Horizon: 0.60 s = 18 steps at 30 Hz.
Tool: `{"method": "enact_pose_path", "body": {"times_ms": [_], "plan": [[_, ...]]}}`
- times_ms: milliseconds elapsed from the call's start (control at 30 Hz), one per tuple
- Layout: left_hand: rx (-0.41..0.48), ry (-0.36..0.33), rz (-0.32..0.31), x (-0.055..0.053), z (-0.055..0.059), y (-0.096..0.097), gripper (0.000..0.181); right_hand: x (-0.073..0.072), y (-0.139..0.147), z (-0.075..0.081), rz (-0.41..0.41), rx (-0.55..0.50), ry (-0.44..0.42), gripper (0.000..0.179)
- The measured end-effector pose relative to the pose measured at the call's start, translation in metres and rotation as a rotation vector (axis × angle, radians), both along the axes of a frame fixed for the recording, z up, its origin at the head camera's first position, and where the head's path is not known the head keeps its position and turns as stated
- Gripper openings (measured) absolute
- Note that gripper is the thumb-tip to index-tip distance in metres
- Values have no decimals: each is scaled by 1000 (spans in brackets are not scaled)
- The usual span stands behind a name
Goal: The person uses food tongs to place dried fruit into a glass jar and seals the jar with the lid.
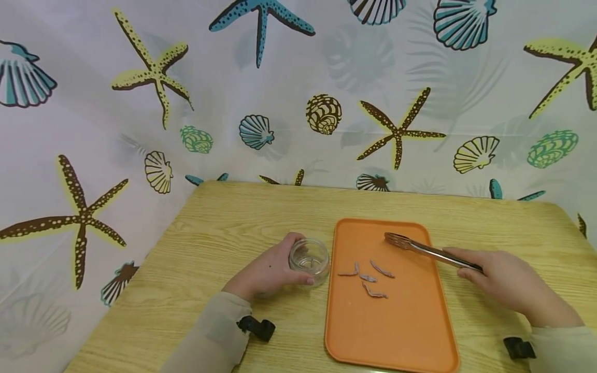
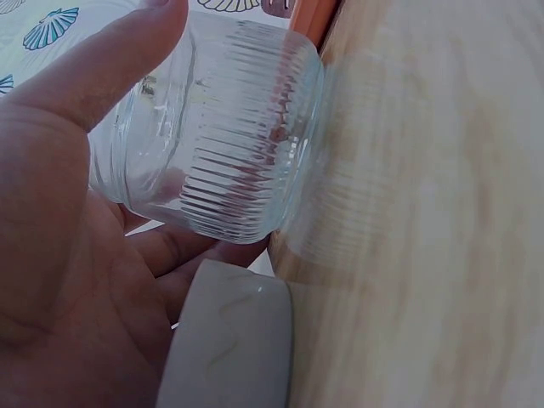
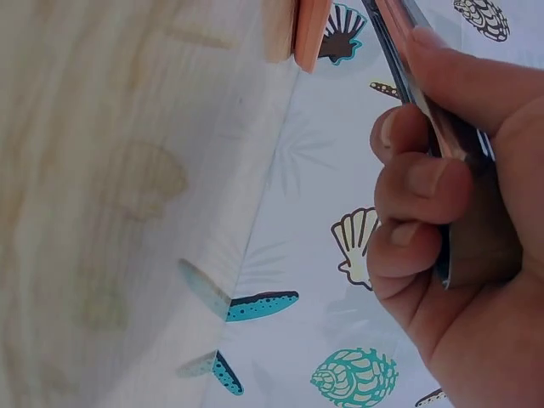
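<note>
My left hand (image 1: 275, 264) grips a clear glass jar (image 1: 310, 257), thumb on the near side and fingers around the far side. Ribbed glass shows on the jar (image 2: 242, 127) in the left wrist view, its base right at the tabletop. In my right hand (image 1: 503, 277) are metal tongs (image 1: 434, 252), their tips over the upper part of an orange tray (image 1: 392, 331). Curled fingers wrap the handle of the tongs (image 3: 480, 221) in the right wrist view. On the tray lie several thin, greyish, twisted strips (image 1: 368, 278), below and left of the tong tips.
The wooden table (image 1: 233, 217) carries the tray and the jar, which stands just left of the tray's edge. Behind and to the left hangs a white cloth (image 1: 289, 155) printed with starfish and shells. Dark straps (image 1: 256, 328) sit at both wrists.
</note>
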<state>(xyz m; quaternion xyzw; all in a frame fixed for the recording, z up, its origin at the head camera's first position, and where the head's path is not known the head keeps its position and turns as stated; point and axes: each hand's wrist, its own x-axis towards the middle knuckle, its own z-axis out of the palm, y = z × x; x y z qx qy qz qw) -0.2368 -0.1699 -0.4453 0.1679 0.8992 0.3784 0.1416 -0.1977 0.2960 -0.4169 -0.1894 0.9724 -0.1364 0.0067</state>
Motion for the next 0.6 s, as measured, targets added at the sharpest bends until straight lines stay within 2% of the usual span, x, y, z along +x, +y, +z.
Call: {"method": "enact_pose_path", "body": {"times_ms": [600], "plan": [[2, 9, 0, 1, 0, 0, 100, 7, -6, 10, 7, -58, 74, 49]]}}
